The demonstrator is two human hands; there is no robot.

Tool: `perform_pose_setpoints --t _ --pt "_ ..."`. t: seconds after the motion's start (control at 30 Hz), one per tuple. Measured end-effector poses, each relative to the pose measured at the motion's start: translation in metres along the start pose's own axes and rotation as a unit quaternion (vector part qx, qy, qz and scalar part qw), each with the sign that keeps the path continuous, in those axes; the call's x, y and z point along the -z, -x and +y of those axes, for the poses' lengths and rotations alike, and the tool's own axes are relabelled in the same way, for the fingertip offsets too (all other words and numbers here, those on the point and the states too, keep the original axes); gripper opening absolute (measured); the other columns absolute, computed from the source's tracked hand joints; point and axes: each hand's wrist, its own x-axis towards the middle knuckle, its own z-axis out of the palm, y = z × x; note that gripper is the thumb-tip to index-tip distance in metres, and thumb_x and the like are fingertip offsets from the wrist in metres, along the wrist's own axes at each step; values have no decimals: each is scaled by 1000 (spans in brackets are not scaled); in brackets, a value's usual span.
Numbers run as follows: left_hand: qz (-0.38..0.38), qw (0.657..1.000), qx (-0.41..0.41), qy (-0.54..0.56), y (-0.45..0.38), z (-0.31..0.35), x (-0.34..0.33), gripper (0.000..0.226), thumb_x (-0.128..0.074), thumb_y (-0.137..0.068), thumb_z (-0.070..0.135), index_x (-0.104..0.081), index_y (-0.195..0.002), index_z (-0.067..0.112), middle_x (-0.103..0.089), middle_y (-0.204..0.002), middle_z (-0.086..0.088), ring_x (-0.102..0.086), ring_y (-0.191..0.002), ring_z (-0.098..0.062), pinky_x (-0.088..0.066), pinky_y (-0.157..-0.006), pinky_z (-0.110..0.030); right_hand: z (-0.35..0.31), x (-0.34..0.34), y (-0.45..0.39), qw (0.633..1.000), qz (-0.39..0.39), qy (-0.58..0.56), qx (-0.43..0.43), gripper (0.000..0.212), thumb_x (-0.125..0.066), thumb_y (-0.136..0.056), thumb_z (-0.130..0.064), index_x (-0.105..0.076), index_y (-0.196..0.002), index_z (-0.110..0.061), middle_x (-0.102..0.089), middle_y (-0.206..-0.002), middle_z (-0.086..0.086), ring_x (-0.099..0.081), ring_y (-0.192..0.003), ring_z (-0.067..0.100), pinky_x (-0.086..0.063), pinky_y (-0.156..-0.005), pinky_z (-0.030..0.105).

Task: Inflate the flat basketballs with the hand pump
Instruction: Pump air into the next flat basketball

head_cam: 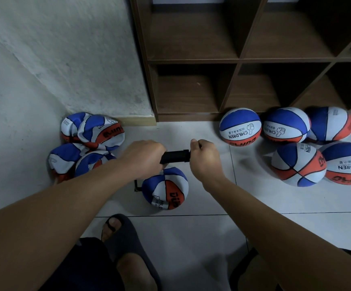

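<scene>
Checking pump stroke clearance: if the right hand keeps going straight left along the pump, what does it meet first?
Probably the left hand: the right hand grips one end of the black pump, the left the other, with only the barrel between. Depth is unclear.

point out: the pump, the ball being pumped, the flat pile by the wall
hand pump (175, 156), head view, on the black barrel between the two hands.
ball being pumped (166, 189), head view, on its upper panels, just below the pump.
flat basketballs (95, 131), head view, on a crumpled one in the left-hand pile.
</scene>
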Motion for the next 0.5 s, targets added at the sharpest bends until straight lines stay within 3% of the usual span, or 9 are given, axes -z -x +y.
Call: perform_pose_setpoints --t 0.23,0.33,0.4,0.5 --pt "-4 1000 -2 26 -3 -2 -1 21 -68 -97 36 -62 -78 28 -63 -70 5 -62 -62 -14 -38 -53 -29 0 16 -8 999 -39 14 -24 41 -43 -114 -39 -56 -83 -14 -53 -71 3 -49 -63 18 -39 -58 34" --pt "8 1000 10 24 -4 -13 1 27 -64 -98 37 -61 -73 27 -63 -67 4 -61 -59 -14 -45 -53 -32 5 41 -25 999 -8 7 -48 36 -48 -111 -37 -60 -86 -15 -56 -74 4 -53 -69 23 -44 -64 37" --pt "19 999 25 36 -4 -23 0 30 -62 -98 37 -62 -71 25 -63 -64 3 -62 -57 -16 -56 -56 -37 9 62 -41 998 22 10 -63 31 -50 -108 -31 -65 -91 -10 -56 -78 6 -53 -74 28 -45 -65 37" --pt "4 999 34 40 -1 -23 -6 29 -63 -98 37 -65 -72 25 -65 -65 2 -64 -58 -16 -57 -59 -37 14 77 -50 997 17 33 -70 30 -47 -106 -19 -65 -107 6 -53 -80 10 -47 -67 25 -43 -51 32"
